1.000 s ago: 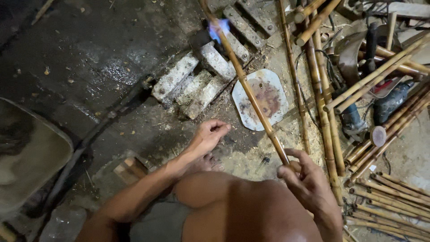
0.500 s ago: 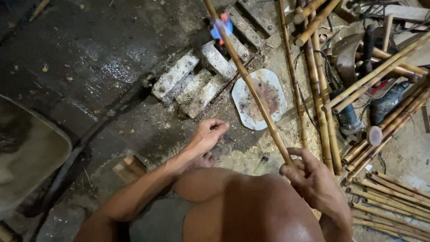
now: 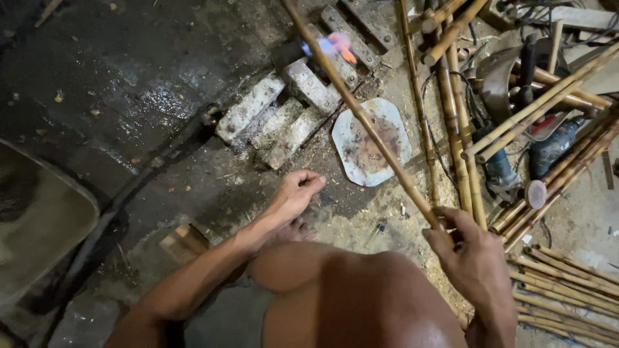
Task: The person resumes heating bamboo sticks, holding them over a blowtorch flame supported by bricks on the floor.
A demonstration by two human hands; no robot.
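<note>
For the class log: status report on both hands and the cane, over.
Right hand gripping cane. Left hand empty, loosely curled, hanging above floor. Cane crosses flame over bricks. Nothing blocking it.

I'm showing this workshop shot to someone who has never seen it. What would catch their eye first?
First the small blue-and-orange flame at top centre, licking a long thin bamboo cane that slants down to the right hand, which grips its lower end. Below the flame lie pale grey bricks and a stained, roughly octagonal metal plate on the dark floor. The left hand hangs loosely curled and empty, while heaped bamboo poles crowd the right edge.
</note>
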